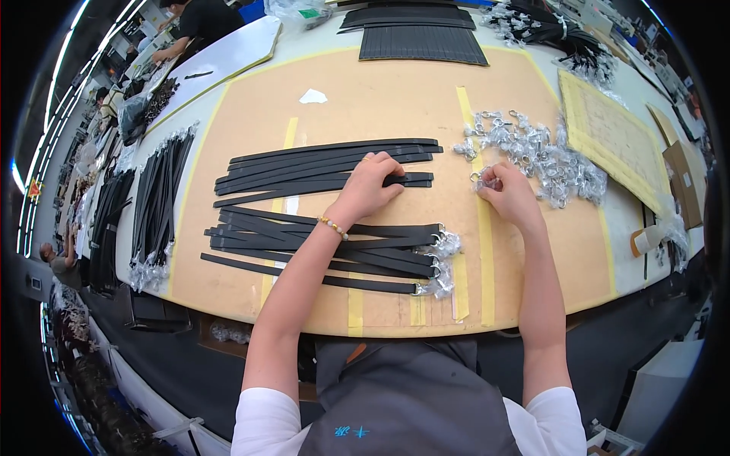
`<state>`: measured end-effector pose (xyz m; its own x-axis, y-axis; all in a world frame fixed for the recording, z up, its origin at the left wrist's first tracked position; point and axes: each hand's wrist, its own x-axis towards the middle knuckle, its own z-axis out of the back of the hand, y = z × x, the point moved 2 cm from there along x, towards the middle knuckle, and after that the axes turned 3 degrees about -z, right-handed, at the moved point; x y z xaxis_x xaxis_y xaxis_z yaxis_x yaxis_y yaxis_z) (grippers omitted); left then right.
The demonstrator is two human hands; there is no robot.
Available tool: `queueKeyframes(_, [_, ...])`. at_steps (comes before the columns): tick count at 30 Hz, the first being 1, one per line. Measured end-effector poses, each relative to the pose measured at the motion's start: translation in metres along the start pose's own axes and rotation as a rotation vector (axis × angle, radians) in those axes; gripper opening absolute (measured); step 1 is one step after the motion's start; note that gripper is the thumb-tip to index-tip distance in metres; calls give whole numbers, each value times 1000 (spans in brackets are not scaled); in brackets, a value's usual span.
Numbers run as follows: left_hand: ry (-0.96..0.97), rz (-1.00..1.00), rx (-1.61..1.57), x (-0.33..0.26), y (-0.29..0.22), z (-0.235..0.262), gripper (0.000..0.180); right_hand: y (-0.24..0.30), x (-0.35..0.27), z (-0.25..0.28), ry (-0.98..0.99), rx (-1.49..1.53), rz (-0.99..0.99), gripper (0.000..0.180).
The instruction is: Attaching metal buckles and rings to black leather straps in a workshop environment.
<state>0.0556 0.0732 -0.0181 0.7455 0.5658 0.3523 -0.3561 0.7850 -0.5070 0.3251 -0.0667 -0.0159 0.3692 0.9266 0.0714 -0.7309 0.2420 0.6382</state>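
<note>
While the wide tan board-covered worktable [395,99] takes up most of the room in front of this person, what matters sits at its centre. An upper bundle of long flat black straps [304,163] lies fanned across the board, its right ends bare. Below it, a second bundle of black straps with wrapped metal ends [304,247] crosses itself untidily, the bagged hardware bunched at its right end near the table edge. To the right, a loose heap of small silver metal clasps in clear plastic wrappers [540,152] spreads over a strip of yellow tape.

The left hand [369,186] rests palm-down on the right ends of the upper bundle, fingers curled and pressing on the straps rather than closed around one. The right hand [508,194] sits at the near edge of the heap, fingertips pinched on one small silver clasp [485,180].

As I judge it, the pressing hand could drag several stacked straps together and skew the bundle. The tangled, glinting clasps could hook a neighbour and spill it across the tape. The lower bundle's crossed straps lie close to the left forearm, so a sweep of the elbow could push them off the edge.
</note>
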Motion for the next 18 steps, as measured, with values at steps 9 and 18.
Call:
queueKeyframes(9, [170,112,-132,-2,-6,-8,20,0,5,17,70,536,-133,26])
queueKeyframes(18, [1,-124,-158,-10,-18,3,14,40,-11,4,344,1215,-121,35])
